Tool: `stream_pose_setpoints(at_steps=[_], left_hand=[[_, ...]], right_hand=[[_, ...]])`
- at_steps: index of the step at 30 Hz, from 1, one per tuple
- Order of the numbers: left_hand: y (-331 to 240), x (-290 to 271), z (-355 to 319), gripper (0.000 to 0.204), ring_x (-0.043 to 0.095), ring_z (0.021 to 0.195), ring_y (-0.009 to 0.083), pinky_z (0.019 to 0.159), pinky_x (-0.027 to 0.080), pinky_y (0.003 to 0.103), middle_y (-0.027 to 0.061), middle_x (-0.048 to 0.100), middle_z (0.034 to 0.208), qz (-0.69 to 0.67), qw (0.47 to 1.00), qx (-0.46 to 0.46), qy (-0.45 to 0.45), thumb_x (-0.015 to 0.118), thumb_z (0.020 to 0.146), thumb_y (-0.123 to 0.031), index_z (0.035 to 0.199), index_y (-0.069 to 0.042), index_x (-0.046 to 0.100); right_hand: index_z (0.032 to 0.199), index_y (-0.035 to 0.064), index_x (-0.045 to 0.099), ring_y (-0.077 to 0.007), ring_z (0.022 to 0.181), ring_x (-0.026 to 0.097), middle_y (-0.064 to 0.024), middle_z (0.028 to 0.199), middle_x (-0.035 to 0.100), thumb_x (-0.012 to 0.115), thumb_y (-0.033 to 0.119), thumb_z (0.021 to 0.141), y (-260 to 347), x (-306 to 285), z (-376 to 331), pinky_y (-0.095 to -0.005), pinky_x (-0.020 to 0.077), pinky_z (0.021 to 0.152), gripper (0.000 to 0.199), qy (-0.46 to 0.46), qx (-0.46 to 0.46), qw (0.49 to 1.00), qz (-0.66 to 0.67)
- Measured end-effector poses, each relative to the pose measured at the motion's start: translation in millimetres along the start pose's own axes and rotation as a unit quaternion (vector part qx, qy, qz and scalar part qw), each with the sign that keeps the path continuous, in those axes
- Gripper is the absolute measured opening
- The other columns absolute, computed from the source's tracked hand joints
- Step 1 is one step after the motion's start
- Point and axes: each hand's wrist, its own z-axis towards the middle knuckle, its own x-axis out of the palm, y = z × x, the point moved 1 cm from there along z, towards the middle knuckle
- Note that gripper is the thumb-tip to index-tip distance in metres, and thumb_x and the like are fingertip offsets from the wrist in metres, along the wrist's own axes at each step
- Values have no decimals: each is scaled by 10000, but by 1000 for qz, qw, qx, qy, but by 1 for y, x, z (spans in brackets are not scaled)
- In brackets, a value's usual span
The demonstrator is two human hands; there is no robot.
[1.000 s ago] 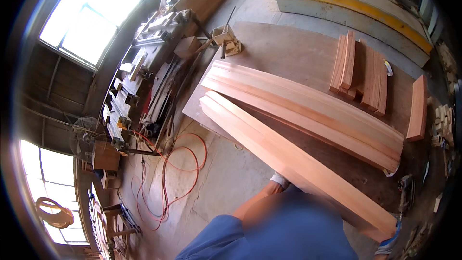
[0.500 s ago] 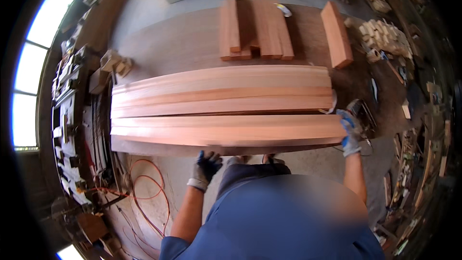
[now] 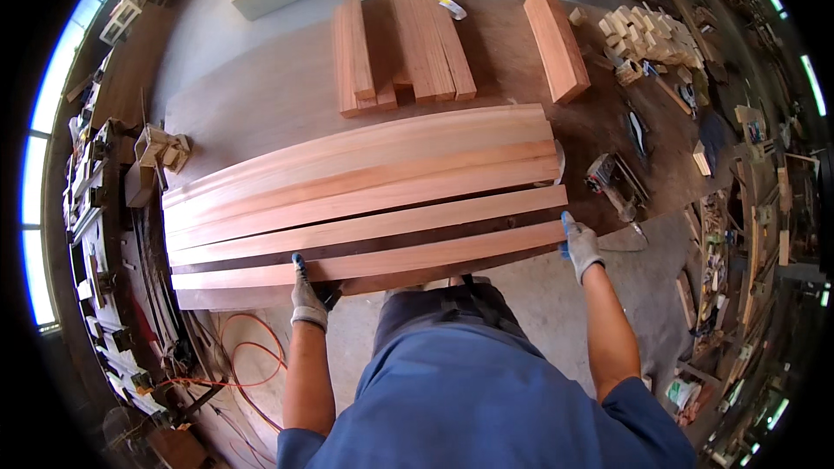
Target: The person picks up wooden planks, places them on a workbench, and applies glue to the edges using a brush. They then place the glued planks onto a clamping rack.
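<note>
Workshop floor fills the frame, where the gloved left hand and gloved right hand each close around the nearest long reddish wooden plank at centre, best lifted level, both ends together.

Dark gap between planks admits hands.

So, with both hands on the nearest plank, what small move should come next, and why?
Probably slide the nearest plank away from the body, against the next plank. The left hand grips its near edge and the right hand holds its right end, so it is under control. A dark gap separates the two planks, while the planks farther back lie close together.
</note>
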Motion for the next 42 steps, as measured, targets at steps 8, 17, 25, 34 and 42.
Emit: stream_pose_setpoints(at_steps=[8, 17, 25, 34, 42], left_hand=[[-7, 8, -6, 713, 558, 1251, 358, 1057, 476, 586, 99, 577, 1400, 15, 998, 28, -62, 812, 828, -503, 1384, -159, 527], [-24, 10, -18, 563, 713, 806, 317, 653, 617, 440, 192, 701, 1017, 123, 990, 27, -67, 819, 848, -489, 1164, -57, 644], [-28, 12, 0, 312, 697, 639, 287, 521, 592, 406, 128, 687, 809, 106, 989, 104, 12, 766, 936, -331, 1011, -66, 620], [-24, -14, 28, 342, 597, 548, 246, 530, 539, 391, 73, 613, 680, 66, 995, 55, 53, 736, 940, -429, 888, -98, 672], [48, 96, -58, 321, 660, 586, 220, 566, 547, 335, 96, 720, 769, 502, 812, 289, 72, 802, 900, -289, 961, 15, 717]], right_hand=[[1191, 49, 690, -224, 833, 711, -92, 1010, 711, 595, 635, 962, -29, 17, 12, -363, 609, 627, 636, 43, -15, 993, 113], [1297, -7, 638, -260, 787, 721, -145, 1085, 718, 480, 690, 990, 30, 20, 7, -372, 632, 626, 778, 45, 33, 979, 197], [1372, -81, 548, -285, 926, 727, -197, 1141, 704, 622, 585, 964, 18, 34, 28, -373, 610, 793, 784, 28, -51, 997, 42], [1484, -77, 437, -384, 1376, 516, -288, 1457, 540, 782, 515, 846, 39, 33, 0, -403, 420, 1136, 936, -15, -109, 993, -37], [1375, -80, 560, -367, 1255, 622, -282, 1324, 643, 829, 475, 813, 48, 17, -4, -404, 490, 1050, 835, -14, -165, 986, -11]])
